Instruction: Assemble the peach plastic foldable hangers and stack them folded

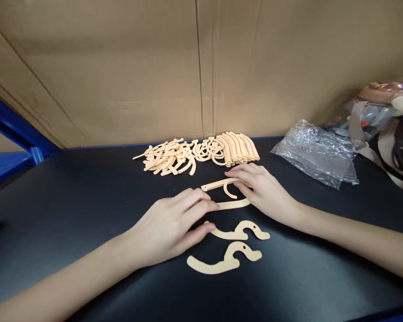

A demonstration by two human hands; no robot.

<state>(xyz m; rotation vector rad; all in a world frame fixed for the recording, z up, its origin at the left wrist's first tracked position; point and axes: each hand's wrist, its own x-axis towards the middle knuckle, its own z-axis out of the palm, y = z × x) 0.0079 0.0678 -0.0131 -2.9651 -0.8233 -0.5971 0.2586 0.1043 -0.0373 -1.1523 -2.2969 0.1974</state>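
My right hand (260,190) pinches the right end of a long cream strip (218,183) that has a small hole at its left end. A small curved hook piece (229,191) hangs below that strip, near my right fingertips. My left hand (181,219) has its fingertips on the left end of a second cream strip (233,205), whose right end lies beside my right hand. The left thumb touches the tip of a wavy cream piece (240,233). Nearer to me lies a similar wavy piece (218,266), flat on the black table (121,286).
Behind my hands lie a loose pile of cream pieces (171,156) and a row of stacked curved strips (238,147). A crumpled clear plastic bag (317,152) and a strapped bag (383,116) are at the right. Cardboard (137,67) stands behind the table.
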